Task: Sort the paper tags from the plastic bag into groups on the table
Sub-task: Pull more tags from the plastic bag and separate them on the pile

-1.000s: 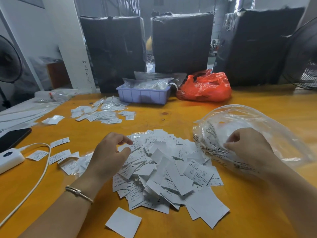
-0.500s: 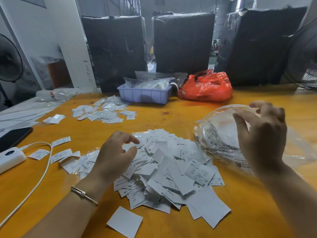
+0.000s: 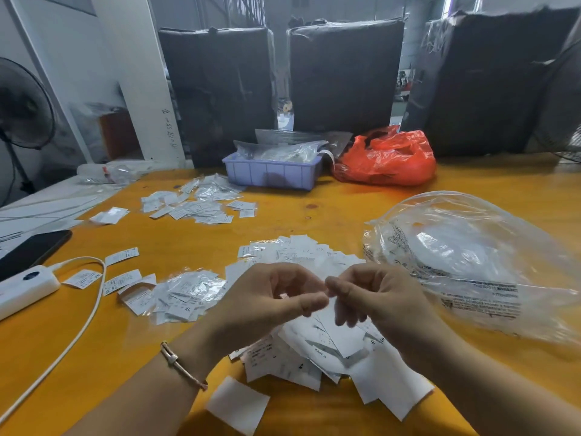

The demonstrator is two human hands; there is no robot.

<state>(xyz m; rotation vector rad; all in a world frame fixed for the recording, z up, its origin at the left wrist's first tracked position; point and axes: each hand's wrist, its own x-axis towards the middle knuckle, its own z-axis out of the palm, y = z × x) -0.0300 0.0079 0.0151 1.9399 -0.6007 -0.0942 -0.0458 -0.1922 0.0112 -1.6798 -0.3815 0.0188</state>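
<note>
L hand (image 3: 267, 305) + R hand (image 3: 377, 297) meeting over loose paper tags (image 3: 317, 350) heap, table (image 3: 330, 209) centre; fingers curled, tips touching, pinched item unclear. Tags light, thin, prob. slippery: take by edge. Plastic bag (image 3: 471, 262) right.

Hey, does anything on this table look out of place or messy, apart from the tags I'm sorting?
One thing: a white charging cable trails loosely across the orange table, beside the small tag group at left, where it could snag loose tags. The clear plastic bag lies crumpled but intact.
</note>
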